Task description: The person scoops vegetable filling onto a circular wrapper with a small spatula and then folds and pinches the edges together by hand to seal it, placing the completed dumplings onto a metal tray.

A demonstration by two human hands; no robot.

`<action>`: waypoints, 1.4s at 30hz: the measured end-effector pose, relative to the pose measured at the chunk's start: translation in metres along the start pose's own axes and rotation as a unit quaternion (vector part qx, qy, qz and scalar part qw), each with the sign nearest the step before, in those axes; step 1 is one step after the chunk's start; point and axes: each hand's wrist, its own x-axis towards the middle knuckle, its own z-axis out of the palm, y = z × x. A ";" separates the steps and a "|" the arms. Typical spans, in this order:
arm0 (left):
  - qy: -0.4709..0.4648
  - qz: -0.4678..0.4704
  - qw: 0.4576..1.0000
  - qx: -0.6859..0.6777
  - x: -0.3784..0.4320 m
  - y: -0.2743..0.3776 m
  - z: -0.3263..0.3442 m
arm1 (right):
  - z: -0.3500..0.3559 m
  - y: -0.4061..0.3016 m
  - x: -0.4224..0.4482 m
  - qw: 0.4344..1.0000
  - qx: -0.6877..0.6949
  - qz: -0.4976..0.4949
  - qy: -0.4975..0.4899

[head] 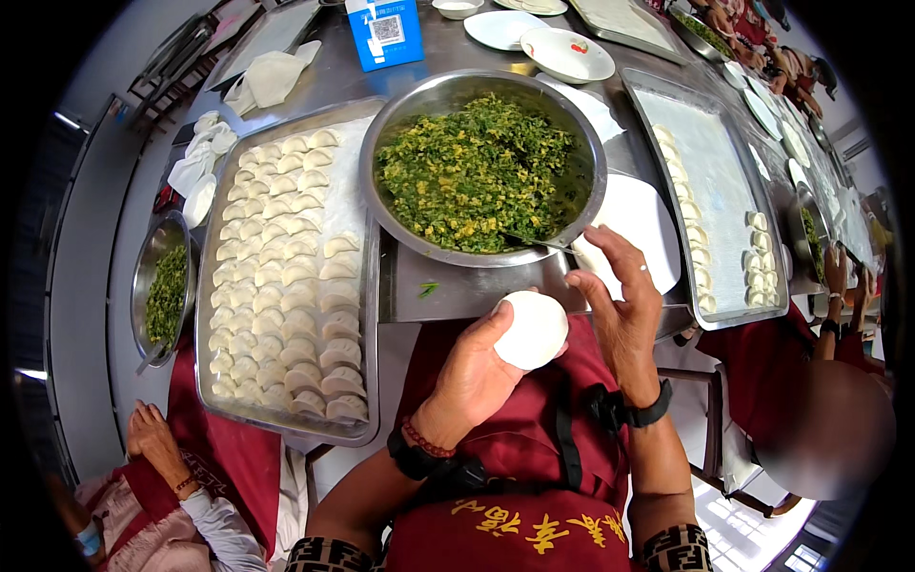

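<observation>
A round white dumpling wrapper (532, 330) lies flat on the palm and fingers of my left hand (475, 368), with the thumb on its edge. My right hand (625, 300) is raised to the right of it, thumb and fingers apart, by the handle end of a metal utensil (547, 245). That utensil rests over the rim of a large steel bowl, its other end in the chopped green and yellow filling (475, 171). Whether a fingertip touches the handle I cannot tell. Under the bowl's right side sits a white plate (643, 236), partly hidden by my right hand.
A metal tray (373, 286) with rows of folded dumplings stands left of the bowl. Another tray (740, 318) with dumplings is at the right. White bowls, a blue sign (386, 61) and cloths are at the back. People in red aprons are on both sides; a smaller filling bowl (189, 286) stands left.
</observation>
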 end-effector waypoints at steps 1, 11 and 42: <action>-0.001 0.012 1.000 0.015 -0.004 0.003 0.002 | 0.003 -0.001 0.006 0.999 -0.034 -0.019 -0.017; -0.002 0.056 0.998 0.041 -0.026 0.031 0.008 | 0.010 0.005 0.049 0.975 -0.088 -0.165 -0.117; 0.009 0.121 0.993 -0.008 -0.026 0.076 0.024 | 0.042 0.013 0.078 0.937 0.274 0.213 -0.027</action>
